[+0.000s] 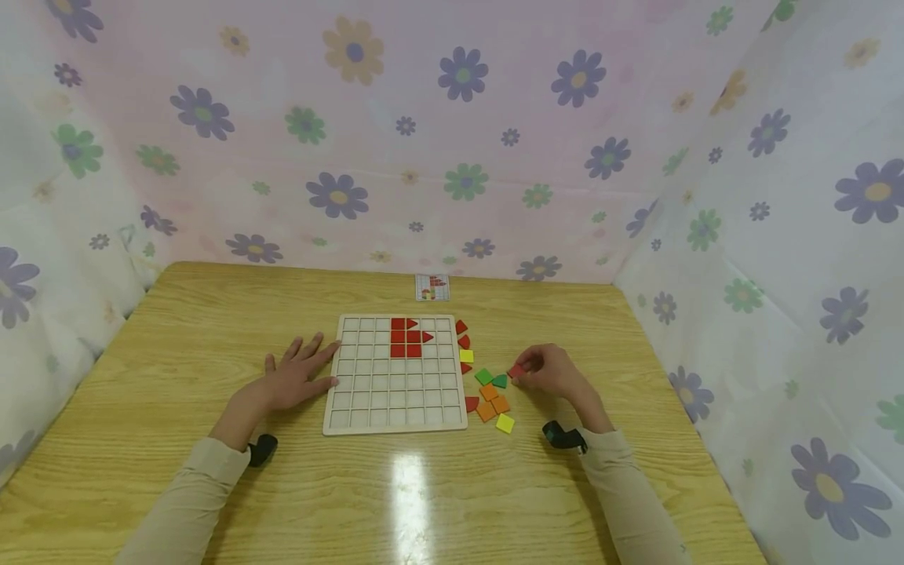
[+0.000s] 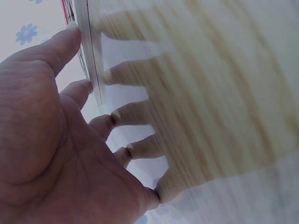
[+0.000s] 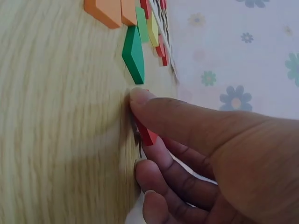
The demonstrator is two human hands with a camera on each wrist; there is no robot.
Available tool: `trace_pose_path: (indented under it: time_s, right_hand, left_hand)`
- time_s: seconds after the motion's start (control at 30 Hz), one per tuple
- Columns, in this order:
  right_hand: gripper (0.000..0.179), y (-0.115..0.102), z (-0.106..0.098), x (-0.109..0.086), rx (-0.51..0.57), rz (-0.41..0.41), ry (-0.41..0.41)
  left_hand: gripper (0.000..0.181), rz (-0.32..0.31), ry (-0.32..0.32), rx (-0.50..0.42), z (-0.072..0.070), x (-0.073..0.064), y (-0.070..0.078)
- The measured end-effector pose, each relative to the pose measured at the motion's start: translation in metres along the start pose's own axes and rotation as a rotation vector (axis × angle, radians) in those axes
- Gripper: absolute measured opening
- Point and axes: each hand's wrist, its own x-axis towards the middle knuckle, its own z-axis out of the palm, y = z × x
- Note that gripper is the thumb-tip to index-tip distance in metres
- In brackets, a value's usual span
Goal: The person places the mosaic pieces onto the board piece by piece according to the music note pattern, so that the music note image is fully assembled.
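Observation:
My left hand point(image 1: 297, 378) rests at the left edge of a pale wooden grid board point(image 1: 353, 402), its fingers spread. In the left wrist view its thumb and a fingertip touch the board's side. Red square and triangular tiles point(image 1: 406, 337) fill several cells in the board's upper middle. To the right of the board, my right hand point(image 1: 553, 371) pinches a red tile point(image 3: 147, 134) between thumb and fingers, close to the tabletop. The tile's full shape is partly hidden by the fingers. A dark green tile point(image 3: 134, 56) lies just beyond the thumb.
Loose tiles lie right of the board: orange ones point(image 1: 489, 392), a light green one point(image 1: 483, 377), a yellow one point(image 1: 504, 424) and red ones along the board's edge. Behind the board is a small pattern card point(image 1: 432, 288). Flowered cloth point(image 1: 462, 149) surrounds the wooden table point(image 1: 339, 486).

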Motion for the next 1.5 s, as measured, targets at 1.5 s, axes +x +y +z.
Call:
trace_pose_path:
  time_s: [1.5]
  right_hand:
    - [0.011,-0.064,0.077,0.006,0.349,-0.083,0.133]
  left_hand:
    - [0.072,-0.048,-0.035,0.036,-0.002,0.002,0.007]
